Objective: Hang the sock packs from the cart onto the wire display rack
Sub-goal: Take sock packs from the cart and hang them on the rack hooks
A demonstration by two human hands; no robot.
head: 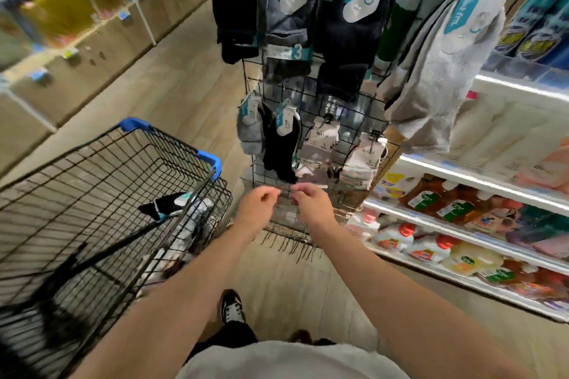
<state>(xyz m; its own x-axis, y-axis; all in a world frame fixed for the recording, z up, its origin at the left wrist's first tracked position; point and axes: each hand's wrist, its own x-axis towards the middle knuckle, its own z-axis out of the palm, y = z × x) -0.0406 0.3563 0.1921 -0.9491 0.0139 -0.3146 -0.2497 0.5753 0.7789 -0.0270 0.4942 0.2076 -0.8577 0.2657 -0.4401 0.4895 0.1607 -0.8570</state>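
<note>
Left hand (260, 204), right hand (311, 203): each grip curled, pinching one thin blurred piece (286, 191) low on wire display rack (354, 101), probably fitting it for hanging; sock packs (174, 204) wait in cart (172, 138).

1 view only: a wide-angle camera worn on the head, facing forward and steeply down along both bare forearms. It is close to the wire display rack (348, 114), which fills the upper middle. The cart (172, 140) sits low on the left and a store shelf (480, 181) on the right. Straight lines bow toward the edges, and the person's own shoe (232, 308) shows near the bottom.
</note>
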